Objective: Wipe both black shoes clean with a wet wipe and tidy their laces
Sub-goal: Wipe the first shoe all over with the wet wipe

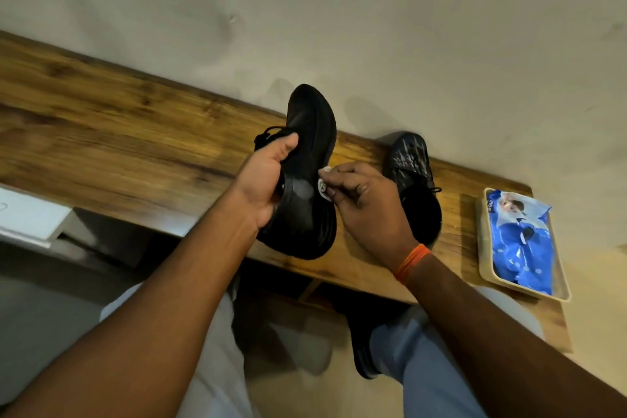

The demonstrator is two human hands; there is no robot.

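Note:
My left hand (266,180) grips a black shoe (310,153) from its left side and holds it above the wooden table, sole turned toward me, toe pointing up at the wall. Its black laces (264,137) bunch by my thumb. My right hand (364,200) pinches a small crumpled white wet wipe (323,185) against the shoe's right edge; a wet patch shows on the sole beside it. The second black shoe (415,180) lies on the table behind my right hand, partly hidden by it.
The wooden table (118,132) runs along a plain wall. A blue wet-wipe pack (522,241) lies in a beige tray (483,268) at the table's right end. A white object (30,217) sits at the left below the table edge. My knees are under the table.

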